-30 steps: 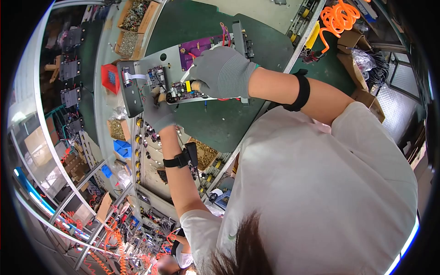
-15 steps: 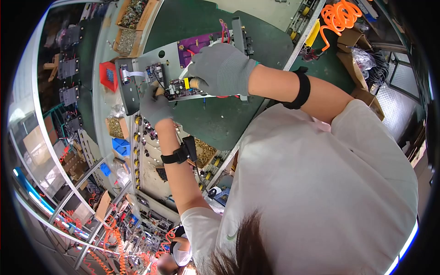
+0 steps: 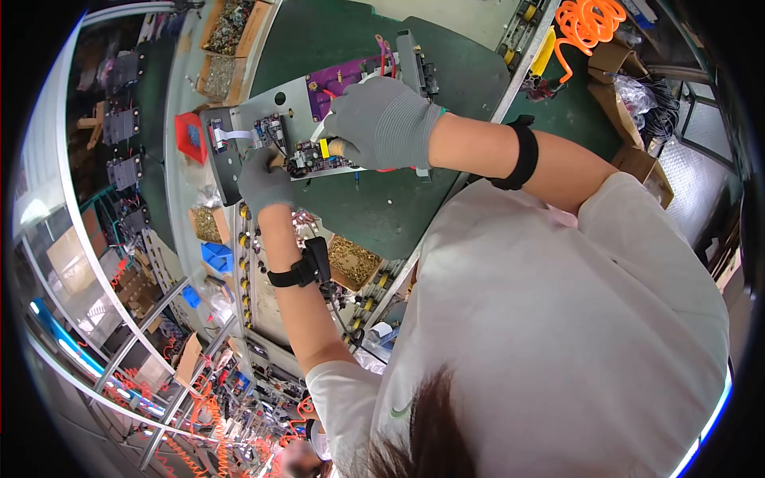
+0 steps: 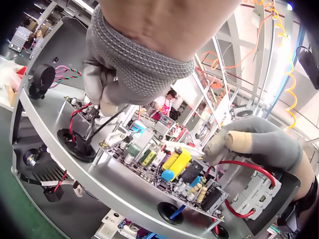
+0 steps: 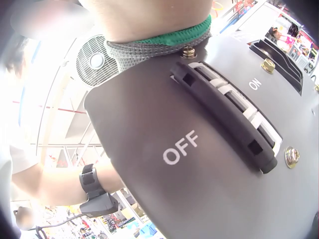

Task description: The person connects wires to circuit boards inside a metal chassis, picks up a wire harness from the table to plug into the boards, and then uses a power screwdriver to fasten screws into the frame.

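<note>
A grey metal chassis point(image 3: 298, 119) lies on the green bench, carrying a circuit board point(image 3: 311, 157) with a yellow component point(image 4: 176, 161). My left hand point(image 3: 265, 179), in a grey glove, is at the chassis's near side; its fingertips pinch dark wires point(image 4: 93, 130) rising from a black grommet. My right hand point(image 3: 381, 121), gloved too, reaches over the chassis, thumb and fingers curled at the other end of the board; I cannot tell what they grip. In the right wrist view, the end panel point(image 3: 412, 68) with its OFF lettering point(image 5: 180, 148) hides the fingers.
Purple circuit board point(image 3: 331, 76) and red cables point(image 3: 386, 57) are at the chassis's far side. A red bin point(image 3: 190, 135), blue bin point(image 3: 216, 256) and cardboard trays of small parts point(image 3: 354, 261) stand around the bench. An orange coiled hose point(image 3: 590, 25) hangs at upper right.
My left hand has shifted slightly left and its forearm has swung left, still at the wires. The right hand stays nearly in place over the board.
</note>
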Demonstrator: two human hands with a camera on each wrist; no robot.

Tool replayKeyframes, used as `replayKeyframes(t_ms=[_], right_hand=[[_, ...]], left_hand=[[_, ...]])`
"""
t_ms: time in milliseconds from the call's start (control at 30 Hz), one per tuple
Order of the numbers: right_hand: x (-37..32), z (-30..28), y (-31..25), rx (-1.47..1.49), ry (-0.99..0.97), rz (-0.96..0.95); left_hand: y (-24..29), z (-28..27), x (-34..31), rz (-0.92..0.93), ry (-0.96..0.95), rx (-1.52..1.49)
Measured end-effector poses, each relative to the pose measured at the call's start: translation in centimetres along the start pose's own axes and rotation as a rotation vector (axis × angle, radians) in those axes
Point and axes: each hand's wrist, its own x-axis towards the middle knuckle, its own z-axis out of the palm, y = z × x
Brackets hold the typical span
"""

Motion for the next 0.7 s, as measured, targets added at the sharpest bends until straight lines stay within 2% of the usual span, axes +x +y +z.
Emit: replayKeyframes(t_ms=[67,100,167,300,367,400,467,533,600,700], right_hand=[[-0.1,-0.3,-0.1,0.002,-0.01,0.006],[-0.1,-0.4,-0.2,0.001,-0.022,0.005],[-0.1,-0.7,-0.2,0.008,-0.041,0.017],[0.1,-0.4,-0.2,0.003,-0.055,0.023],[0.1,-0.4,-0.1,0.003,-0.065,0.015],[0.1,-0.4,0.0,0.004,-0.079,0.005],[0.2,-0.3,0.0,-0.018,-0.079,0.001],[0.2,-0.2,0.0,-0.037,-0.084,-0.004],[0.1,-0.5,-0.1,-0.007,-0.059,0.011],[-0.1,-0.5,-0.2,-0.014,-0.009,-0.005]], left_hand=[[-2.0,1.1,0.0,0.006,0.001,-0.333],[-2.0,1.1,-0.1,0.01,-0.003,-0.331],[-2.2,1.2,-0.3,0.13,0.047,-0.387],[-3.7,1.7,0.1,0.136,0.028,-0.51],[-4.1,1.2,0.5,-0.17,-0.203,-0.742],[-4.1,0.8,1.0,-0.171,-0.203,-0.743],[-3.5,-0.2,2.3,-0.23,-0.387,-0.786],[-2.7,0.0,2.7,-0.239,-0.38,-0.791],[-2.7,-0.1,3.3,-0.343,-0.461,-0.773],[-3.0,-0.3,3.9,-0.371,-0.505,-0.736]])
